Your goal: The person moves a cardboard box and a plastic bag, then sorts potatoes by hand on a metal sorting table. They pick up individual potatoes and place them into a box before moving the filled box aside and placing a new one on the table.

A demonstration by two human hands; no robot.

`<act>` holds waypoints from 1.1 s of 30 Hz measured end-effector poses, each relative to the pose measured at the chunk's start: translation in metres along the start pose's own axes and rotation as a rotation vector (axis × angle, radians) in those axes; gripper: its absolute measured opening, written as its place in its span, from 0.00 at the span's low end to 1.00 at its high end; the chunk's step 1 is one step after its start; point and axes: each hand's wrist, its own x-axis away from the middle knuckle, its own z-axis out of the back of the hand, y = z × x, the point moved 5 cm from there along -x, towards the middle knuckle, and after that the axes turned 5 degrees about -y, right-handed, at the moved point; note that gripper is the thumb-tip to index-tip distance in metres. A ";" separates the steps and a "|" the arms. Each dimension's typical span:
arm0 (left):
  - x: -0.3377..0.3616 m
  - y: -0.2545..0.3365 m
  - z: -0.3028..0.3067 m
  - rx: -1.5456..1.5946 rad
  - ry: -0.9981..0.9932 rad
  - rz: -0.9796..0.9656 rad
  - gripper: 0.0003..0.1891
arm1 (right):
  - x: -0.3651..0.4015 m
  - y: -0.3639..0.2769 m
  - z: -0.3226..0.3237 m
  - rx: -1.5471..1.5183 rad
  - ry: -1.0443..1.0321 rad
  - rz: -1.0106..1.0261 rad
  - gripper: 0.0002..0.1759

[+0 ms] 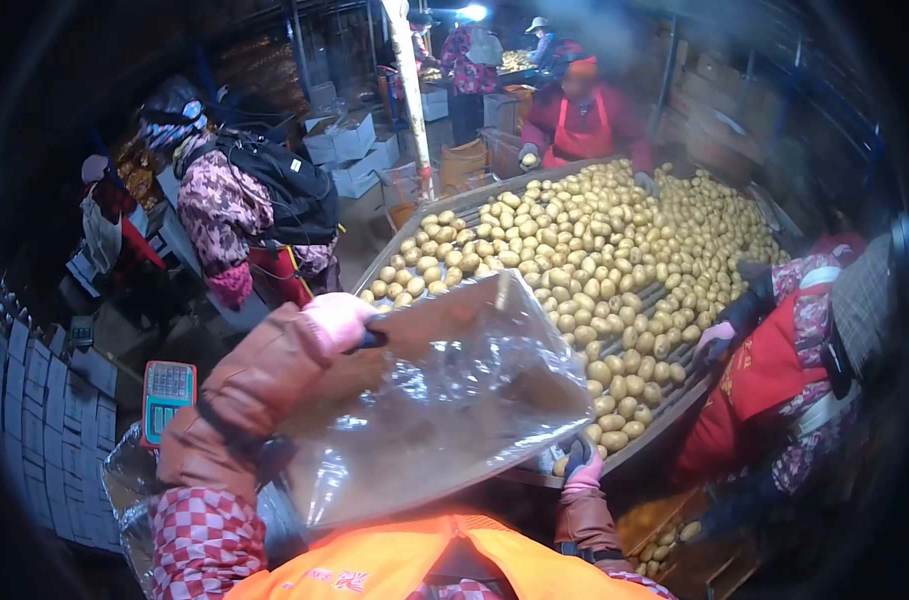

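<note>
Orange vest (404,545) cloth lay nearest, and just beyond it the gloved left hand (336,322) was closed over the upper left rim of a plastic-lined cardboard box (434,400), while the right hand (582,468) curled beneath the box's right corner, by the near edge of the table (474,196); whether it gripped box or table edge, I could not tell. The box sat tilted over the table's near left corner, so the step in hand seemed to be controlling its tilt, and the next move called for a sure hold, since the film looked slippery. Potatoes (614,260) spread thickly toward the far edge, where a person in a red apron (586,125) stood; another person (744,400) leaned at the right edge
</note>
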 end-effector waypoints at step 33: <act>0.206 -0.282 -0.334 0.409 0.054 1.398 0.12 | 0.024 -0.103 -0.191 1.104 -1.041 0.616 0.50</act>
